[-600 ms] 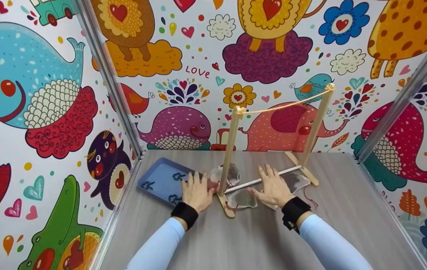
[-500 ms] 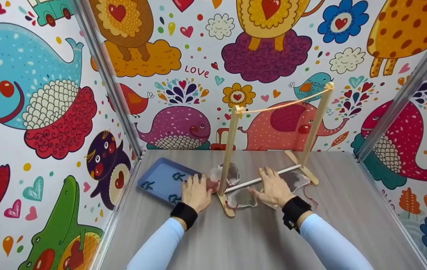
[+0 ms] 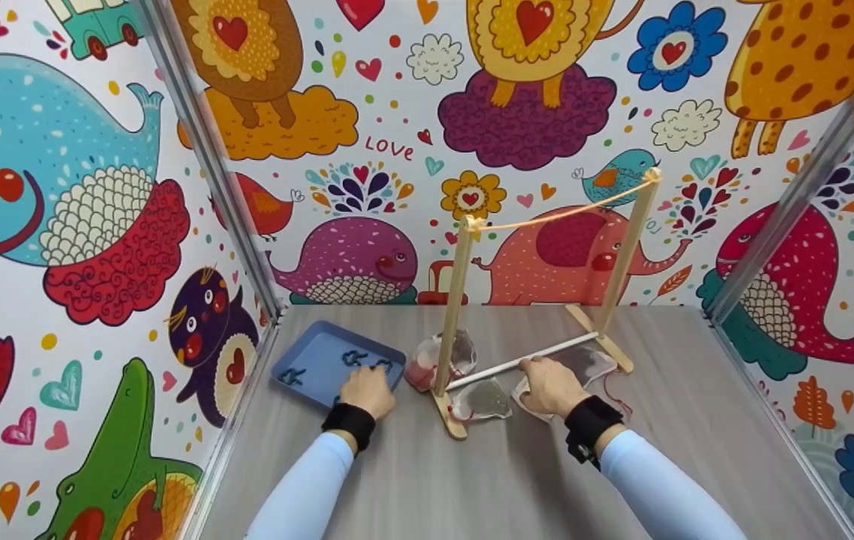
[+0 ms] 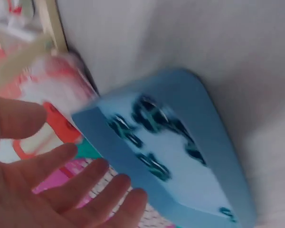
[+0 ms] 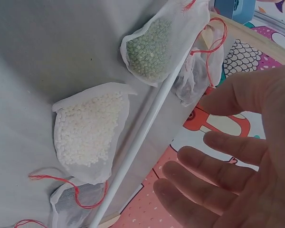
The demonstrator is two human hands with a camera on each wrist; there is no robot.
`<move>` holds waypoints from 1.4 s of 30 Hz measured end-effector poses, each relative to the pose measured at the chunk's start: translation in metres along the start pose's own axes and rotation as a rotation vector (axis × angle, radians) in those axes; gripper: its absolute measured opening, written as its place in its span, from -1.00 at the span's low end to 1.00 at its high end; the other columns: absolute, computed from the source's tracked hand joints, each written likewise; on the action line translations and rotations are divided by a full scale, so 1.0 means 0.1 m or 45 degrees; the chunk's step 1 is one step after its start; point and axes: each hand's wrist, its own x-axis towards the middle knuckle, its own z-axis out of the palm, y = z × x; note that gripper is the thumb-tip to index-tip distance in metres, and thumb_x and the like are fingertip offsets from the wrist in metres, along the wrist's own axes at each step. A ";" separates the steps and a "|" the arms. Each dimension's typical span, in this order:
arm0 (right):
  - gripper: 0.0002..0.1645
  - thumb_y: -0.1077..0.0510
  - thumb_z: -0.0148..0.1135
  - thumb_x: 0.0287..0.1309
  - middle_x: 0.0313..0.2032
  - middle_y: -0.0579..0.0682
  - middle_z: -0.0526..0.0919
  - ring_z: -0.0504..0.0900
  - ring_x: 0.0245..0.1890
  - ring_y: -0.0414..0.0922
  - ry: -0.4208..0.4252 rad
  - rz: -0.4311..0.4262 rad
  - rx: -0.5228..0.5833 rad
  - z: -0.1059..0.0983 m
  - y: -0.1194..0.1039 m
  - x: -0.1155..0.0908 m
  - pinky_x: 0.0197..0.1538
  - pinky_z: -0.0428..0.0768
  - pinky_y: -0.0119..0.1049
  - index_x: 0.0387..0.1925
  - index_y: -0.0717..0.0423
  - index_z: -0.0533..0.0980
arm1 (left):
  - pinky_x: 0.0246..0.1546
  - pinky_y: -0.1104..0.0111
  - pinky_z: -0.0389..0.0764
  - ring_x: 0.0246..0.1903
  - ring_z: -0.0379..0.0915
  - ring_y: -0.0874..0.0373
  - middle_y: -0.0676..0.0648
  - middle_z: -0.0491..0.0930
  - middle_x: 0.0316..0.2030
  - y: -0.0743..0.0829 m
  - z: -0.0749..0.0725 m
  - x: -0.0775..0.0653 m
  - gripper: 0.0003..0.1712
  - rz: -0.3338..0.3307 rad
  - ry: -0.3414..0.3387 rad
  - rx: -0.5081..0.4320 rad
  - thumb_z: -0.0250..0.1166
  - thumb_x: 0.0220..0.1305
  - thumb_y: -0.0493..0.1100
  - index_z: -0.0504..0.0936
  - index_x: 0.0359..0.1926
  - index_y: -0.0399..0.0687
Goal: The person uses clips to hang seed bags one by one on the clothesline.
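While left hand [image 3: 367,394] hovers at blue tray [image 3: 314,351], right hand [image 3: 553,386] near white rod [image 3: 562,346] — both hands' fingers loosely apart.

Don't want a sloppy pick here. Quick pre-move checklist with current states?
1. Blue tray sitting on the table: ok.
2. Dark green pieces inside the tray: ok.
3. Exact piece count: cannot tell, blurred and partly overlapping.
4. Left hand free: ok, fingers empty near the tray.
5. Right hand free: ok, fingers empty near the mesh bags.
6. String taut between posts: not ok, sags.
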 end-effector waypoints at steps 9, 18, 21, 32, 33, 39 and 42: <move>-0.54 0.27 0.57 0.05 -0.06 0.27 0.85 0.84 -0.01 0.32 -0.091 -0.023 0.053 0.08 -0.06 0.01 0.05 0.81 0.28 0.03 0.28 0.74 | 0.32 -0.46 0.57 0.26 0.67 -0.44 -0.39 0.75 0.26 -0.67 0.16 0.22 -0.53 -0.360 -0.387 -0.082 0.49 0.43 -0.02 0.78 0.20 -0.23; -0.51 0.28 0.56 0.05 0.00 0.28 0.87 0.78 0.08 0.37 -0.109 -0.034 0.091 0.10 -0.06 -0.01 0.13 0.76 0.32 0.08 0.29 0.74 | 0.34 -0.48 0.47 0.11 0.72 -0.41 -0.48 0.72 0.16 -0.64 0.23 -0.02 -0.73 -0.401 -0.223 -0.080 0.38 0.51 -0.27 0.79 0.11 -0.35; -0.50 0.26 0.56 0.04 -0.02 0.29 0.86 0.78 0.06 0.35 -0.098 -0.027 0.092 0.09 -0.05 -0.01 0.11 0.77 0.31 0.08 0.29 0.74 | 0.33 -0.46 0.47 0.09 0.70 -0.44 -0.53 0.67 0.13 -0.63 0.24 -0.03 -0.72 -0.371 -0.158 -0.080 0.35 0.52 -0.31 0.76 0.13 -0.40; -0.58 0.23 0.50 0.02 -0.23 0.18 0.87 0.83 -0.18 0.22 -0.031 -0.053 0.081 0.10 0.01 -0.02 -0.08 0.79 0.25 -0.02 0.26 0.78 | 0.19 -0.28 0.63 -0.07 0.80 -0.36 -0.39 0.85 -0.09 -0.54 0.11 0.12 -0.87 -0.237 -0.039 -0.031 0.41 0.44 -0.31 0.80 -0.10 -0.32; -0.60 0.22 0.50 0.04 -0.24 0.17 0.87 0.83 -0.19 0.21 -0.026 -0.049 0.086 0.09 0.00 -0.01 -0.07 0.78 0.24 -0.03 0.25 0.79 | 0.15 -0.26 0.68 -0.09 0.82 -0.35 -0.38 0.86 -0.11 -0.49 0.05 0.14 -0.87 -0.221 -0.026 -0.044 0.41 0.43 -0.31 0.81 -0.12 -0.31; -0.72 0.20 0.49 0.21 -0.20 0.15 0.89 0.86 -0.15 0.16 0.064 -0.094 0.171 0.04 -0.09 0.02 0.00 0.79 0.18 -0.06 0.23 0.81 | -0.04 -0.13 0.83 -0.11 0.84 -0.28 -0.28 0.88 -0.12 -0.04 -0.29 0.21 -0.79 -0.115 0.015 -0.236 0.48 0.47 -0.17 0.85 -0.04 -0.24; -0.74 0.17 0.50 0.25 -0.20 0.12 0.91 0.87 -0.18 0.08 0.129 -0.155 0.223 0.02 -0.17 0.04 -0.06 0.81 0.11 -0.05 0.17 0.82 | -0.04 -0.03 0.81 -0.11 0.84 -0.20 -0.26 0.89 -0.10 0.22 -0.39 0.19 -0.75 -0.016 -0.005 -0.400 0.51 0.46 -0.14 0.87 -0.02 -0.24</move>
